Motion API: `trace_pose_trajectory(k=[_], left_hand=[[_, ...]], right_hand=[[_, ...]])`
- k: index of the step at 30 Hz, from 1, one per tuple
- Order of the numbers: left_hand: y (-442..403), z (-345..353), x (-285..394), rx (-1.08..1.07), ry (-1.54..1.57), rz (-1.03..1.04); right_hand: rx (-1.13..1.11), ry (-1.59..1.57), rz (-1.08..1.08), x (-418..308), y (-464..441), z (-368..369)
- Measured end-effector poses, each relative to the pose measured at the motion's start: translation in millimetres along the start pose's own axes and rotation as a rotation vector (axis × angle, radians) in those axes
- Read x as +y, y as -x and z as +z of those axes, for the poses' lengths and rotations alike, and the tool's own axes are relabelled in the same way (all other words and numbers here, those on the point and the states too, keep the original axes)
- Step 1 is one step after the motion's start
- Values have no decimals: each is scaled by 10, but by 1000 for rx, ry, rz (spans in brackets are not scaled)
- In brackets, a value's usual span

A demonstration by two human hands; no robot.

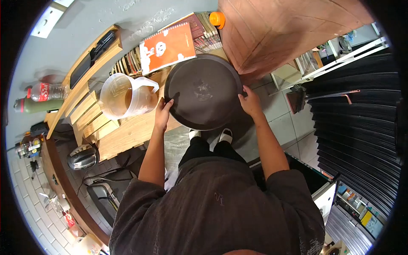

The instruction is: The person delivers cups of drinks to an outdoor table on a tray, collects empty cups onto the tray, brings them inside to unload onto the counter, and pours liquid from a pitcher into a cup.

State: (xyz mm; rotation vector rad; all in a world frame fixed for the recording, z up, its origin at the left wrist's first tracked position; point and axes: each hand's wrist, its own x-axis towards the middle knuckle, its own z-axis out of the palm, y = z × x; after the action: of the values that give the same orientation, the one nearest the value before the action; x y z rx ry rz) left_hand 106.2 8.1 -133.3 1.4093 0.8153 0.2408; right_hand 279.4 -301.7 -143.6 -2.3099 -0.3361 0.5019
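A round dark serving tray (204, 108) with a raised rim and a pale worn patch near its middle is held level in front of my body. My left hand (162, 114) grips its left edge, thumb on top. On the opposite edge, my right hand (250, 102) closes around the rim, with the fingers partly hidden beneath. Just left of the tray stands a translucent plastic pitcher (114, 100) with brownish liquid in it, its handle turned toward the tray.
An orange spiral notebook (168, 49) leans on a row of books (204, 32) behind the tray. The wooden counter (123, 138) runs along the left, with a slatted wooden rack (91, 114). A brown covered block (280, 34) stands at right, near a black pleated curtain (357, 114).
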Motion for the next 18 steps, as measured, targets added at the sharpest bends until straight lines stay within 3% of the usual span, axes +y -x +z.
trace_pose_trajectory(k=[6, 8, 18], left_hand=[[299, -15, 27, 35, -160, -49], [524, 87, 207, 47, -148, -112], [1431, -91, 331, 178, -57, 60]], right_hand=[[25, -86, -3, 25, 448, -195], [91, -257, -179, 101, 534, -198], [58, -490, -343, -675, 946, -178]])
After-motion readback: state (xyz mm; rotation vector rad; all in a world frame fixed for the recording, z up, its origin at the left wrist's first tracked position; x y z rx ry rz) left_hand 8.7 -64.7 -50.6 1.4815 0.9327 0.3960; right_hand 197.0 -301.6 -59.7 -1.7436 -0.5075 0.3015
